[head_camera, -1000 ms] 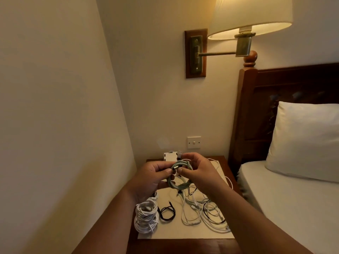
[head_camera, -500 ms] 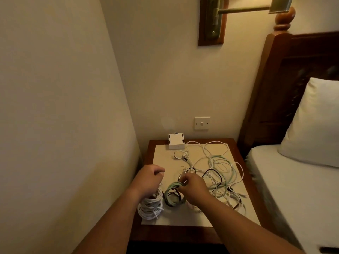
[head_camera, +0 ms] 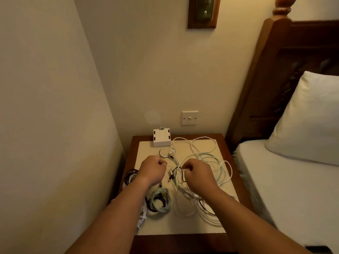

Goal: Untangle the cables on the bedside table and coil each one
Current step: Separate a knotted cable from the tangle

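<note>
Cables (head_camera: 216, 162) in white, mint and black sprawl in a loose tangle over the middle and right of the cream mat (head_camera: 165, 227) that covers the counter (head_camera: 183, 242), and their outer loops reach the mat's right edge. The right hand (head_camera: 197, 173) sits over the heart of the tangle with its fingers curled under, and it appears to pinch a strand where black and white lines cross. The left hand (head_camera: 153, 169), just to the left of it, is closed into a loose fist. Whether it has a cable inside cannot be told from this angle.

Three finished bundles lie toward the lower left of the frame: a mint coil (head_camera: 159, 200), a white coil (head_camera: 142, 216) partly under the left forearm, and a black coil (head_camera: 129, 177) at the mat's left edge. A white box (head_camera: 161, 137) stands at the back of the counter.

The main risk, as I judge it, is a hard pull. A tug on one strand while others cross it would tighten the knots rather than free them, and could strain a plug. A long pull might also drag the outer loops off the right side toward the bed (head_camera: 275, 180). The left forearm hangs over the white coil, so a sweep of that arm could knock it loose or push it off the counter.
</note>
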